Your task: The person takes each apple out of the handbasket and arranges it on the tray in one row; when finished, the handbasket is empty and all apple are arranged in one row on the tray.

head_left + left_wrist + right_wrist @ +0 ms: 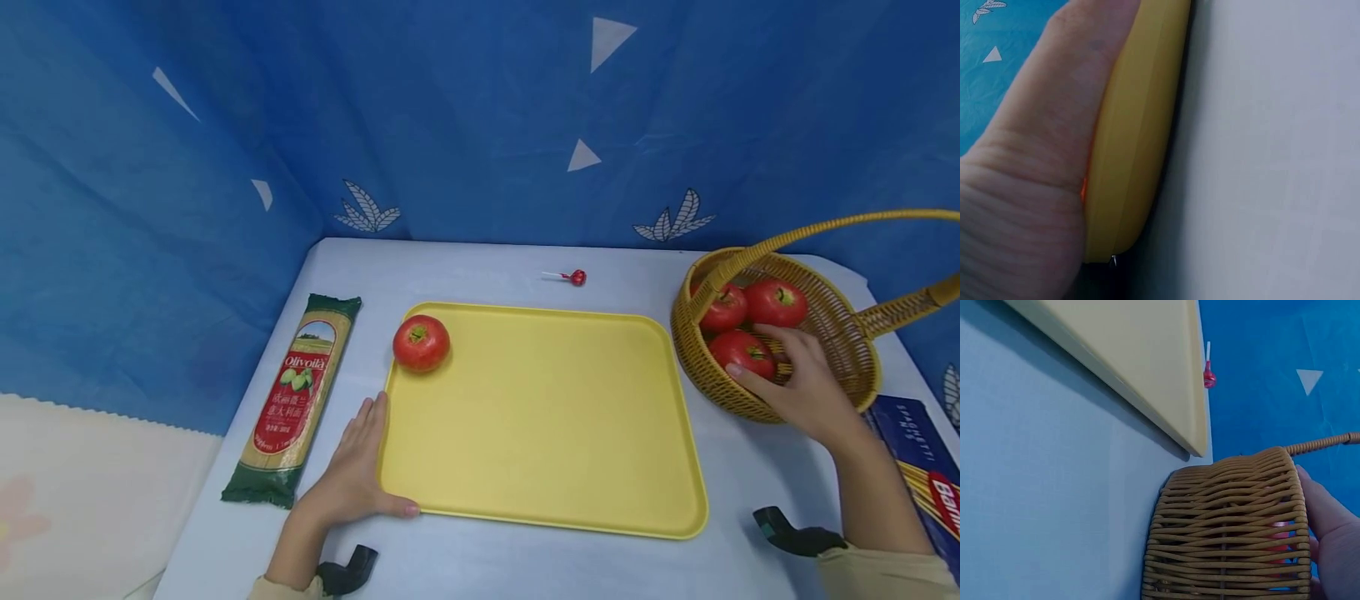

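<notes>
In the head view, my left hand [358, 475] rests at the near-left corner of the yellow tray [540, 417], fingers straight along its left side and thumb at the front edge. The left wrist view shows that hand against the tray's rim [1135, 125]. A red apple [422, 342] sits in the tray's far-left corner. My right hand [810, 392] reaches into the wicker basket [832, 333], thumb and fingers around the nearest red apple [741, 353]. Two other apples, one left [726, 310] and one right [777, 302], lie behind it. From the right wrist, basket weave [1229, 531] hides most of the fruit.
An Olivoilà pasta packet [296, 400] lies left of the tray. A red lollipop [576, 277] lies beyond the tray's far edge. A blue spaghetti box [918, 475] is at the right edge. The basket's tall handle [847, 222] arches over it. Blue cloth [480, 125] hangs behind the table.
</notes>
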The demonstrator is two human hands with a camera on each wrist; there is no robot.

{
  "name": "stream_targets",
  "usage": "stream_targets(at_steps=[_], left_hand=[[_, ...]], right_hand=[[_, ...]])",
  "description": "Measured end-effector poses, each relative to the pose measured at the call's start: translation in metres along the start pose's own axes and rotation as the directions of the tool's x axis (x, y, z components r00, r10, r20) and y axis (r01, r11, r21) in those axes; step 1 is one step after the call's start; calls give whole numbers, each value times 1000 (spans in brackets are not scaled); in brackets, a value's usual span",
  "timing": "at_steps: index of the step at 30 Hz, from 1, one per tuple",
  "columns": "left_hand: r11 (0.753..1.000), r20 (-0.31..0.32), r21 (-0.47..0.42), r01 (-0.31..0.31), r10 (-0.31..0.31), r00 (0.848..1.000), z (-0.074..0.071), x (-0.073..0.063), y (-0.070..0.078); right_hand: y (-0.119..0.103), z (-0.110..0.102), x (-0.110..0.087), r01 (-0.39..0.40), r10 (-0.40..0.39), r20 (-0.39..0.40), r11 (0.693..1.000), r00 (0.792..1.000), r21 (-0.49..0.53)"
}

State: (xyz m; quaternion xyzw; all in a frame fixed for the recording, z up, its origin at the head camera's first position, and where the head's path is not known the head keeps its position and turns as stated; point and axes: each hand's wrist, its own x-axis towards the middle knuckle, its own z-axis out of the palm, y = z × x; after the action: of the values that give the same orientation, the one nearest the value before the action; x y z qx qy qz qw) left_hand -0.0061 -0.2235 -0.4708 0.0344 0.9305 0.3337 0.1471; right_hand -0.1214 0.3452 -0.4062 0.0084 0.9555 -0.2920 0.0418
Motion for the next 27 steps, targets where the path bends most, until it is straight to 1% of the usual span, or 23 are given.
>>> stream_targets(at_steps=[5,10,14,21,24,27], left_hand=[[1000,1,3,6,-6,1000,-1,0,1],[1000,0,1,-2,2,1000,-1,0,2],[1000,-4,-4,-4,4,1000,0,-1,2],[1000,-11,-3,-4,4,1000,0,0,1],[1000,-9,4,-1,1,1000,0,0,0],[1000,-4,7,3,-3,1000,0,0,1]], right_hand=[[0,1,2,9,-8,21,1000,1000,-13],[1,-1,7,3,-1,74,1000,997,-31],[2,-2,15,9,-5,116,1000,993,-30],[7,-1,24,-43,48,199,999,979,-30],[8,0,24,-49,57,189,998,980,-46],[9,1,21,-43,50,134,997,990,-59]])
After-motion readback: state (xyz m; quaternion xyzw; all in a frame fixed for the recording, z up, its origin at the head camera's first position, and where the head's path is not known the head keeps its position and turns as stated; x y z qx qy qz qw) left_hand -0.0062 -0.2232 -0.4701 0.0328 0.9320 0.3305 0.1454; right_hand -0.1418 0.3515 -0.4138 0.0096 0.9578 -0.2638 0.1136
